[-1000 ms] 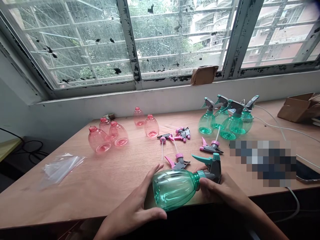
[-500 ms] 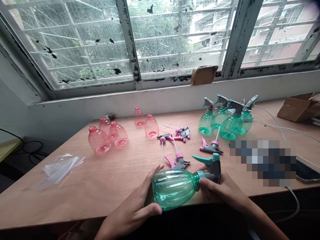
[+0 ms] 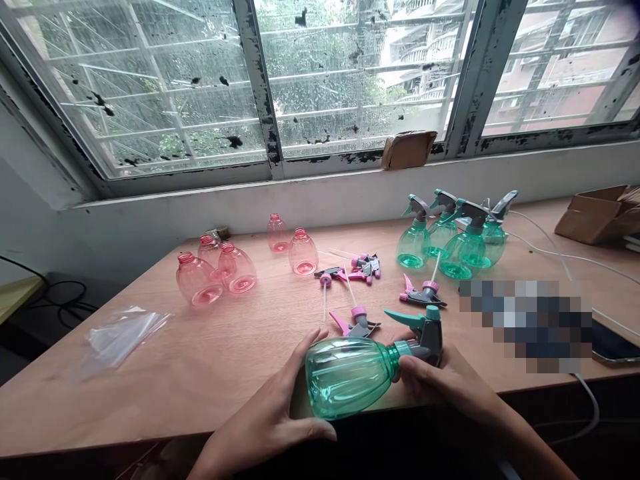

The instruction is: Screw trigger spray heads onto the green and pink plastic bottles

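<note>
As right hand (image 3: 433, 377) grips green bottle (image 3: 350, 379), sideways, base (image 3: 311, 381) toward left hand (image 3: 273, 408).

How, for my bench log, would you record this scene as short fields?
Left hand: spread open around the base of the held green bottle
Right hand: gripping that bottle at its neck
Held bottle: sideways, spray head fitted
Other green bottles: four, upright, spray heads fitted
Pink bottles: five, upright, without heads
Loose pink-and-gray heads: on the table, count unclear
</note>
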Motion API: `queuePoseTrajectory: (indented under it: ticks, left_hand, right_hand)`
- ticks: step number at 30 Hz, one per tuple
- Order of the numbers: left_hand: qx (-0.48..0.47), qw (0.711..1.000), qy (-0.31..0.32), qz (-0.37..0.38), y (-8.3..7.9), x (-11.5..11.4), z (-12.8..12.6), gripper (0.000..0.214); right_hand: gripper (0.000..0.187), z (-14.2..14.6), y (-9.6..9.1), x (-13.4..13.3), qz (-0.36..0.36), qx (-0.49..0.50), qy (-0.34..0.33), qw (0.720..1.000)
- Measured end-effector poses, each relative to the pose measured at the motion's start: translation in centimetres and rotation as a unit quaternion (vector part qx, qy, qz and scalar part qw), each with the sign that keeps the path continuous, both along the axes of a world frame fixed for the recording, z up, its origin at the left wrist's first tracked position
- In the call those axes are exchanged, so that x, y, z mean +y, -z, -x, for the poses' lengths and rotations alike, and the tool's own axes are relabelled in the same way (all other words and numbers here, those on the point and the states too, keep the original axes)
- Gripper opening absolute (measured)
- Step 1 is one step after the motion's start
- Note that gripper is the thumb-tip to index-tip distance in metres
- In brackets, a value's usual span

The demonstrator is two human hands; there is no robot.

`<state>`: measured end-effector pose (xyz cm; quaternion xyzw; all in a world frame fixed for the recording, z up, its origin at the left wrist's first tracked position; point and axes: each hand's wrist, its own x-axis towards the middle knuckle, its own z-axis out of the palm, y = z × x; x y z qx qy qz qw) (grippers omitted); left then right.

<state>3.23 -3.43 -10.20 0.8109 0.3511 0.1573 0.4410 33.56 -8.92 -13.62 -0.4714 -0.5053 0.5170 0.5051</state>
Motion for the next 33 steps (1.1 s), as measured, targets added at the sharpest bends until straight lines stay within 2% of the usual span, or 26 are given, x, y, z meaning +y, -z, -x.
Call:
queuePoseTrajectory:
  ticks: [9, 16, 33]
  left_hand:
    - [-0.003, 1.000, 0.011, -0.009, 0.26, 0.05, 0.19, 0.123]
    - [-0.039, 0.998, 0.047, 0.002, 0.16, 0.45, 0.64, 0.092]
    - [-0.024, 0.999, -0.001, 0.023, 0.46, 0.04, 0.45, 0.112]
  right_hand:
    - [0.045, -0.03, 0.23, -0.01, 0.008, 0.009, -0.009, 1.000]
    - [0.044, 0.19, -0.03, -0.01, 0.008, 0.032, -0.010, 0.999]
    - [0.046, -0.41, 0.74, 0.12, 0.005, -0.015, -0.017, 1.000]
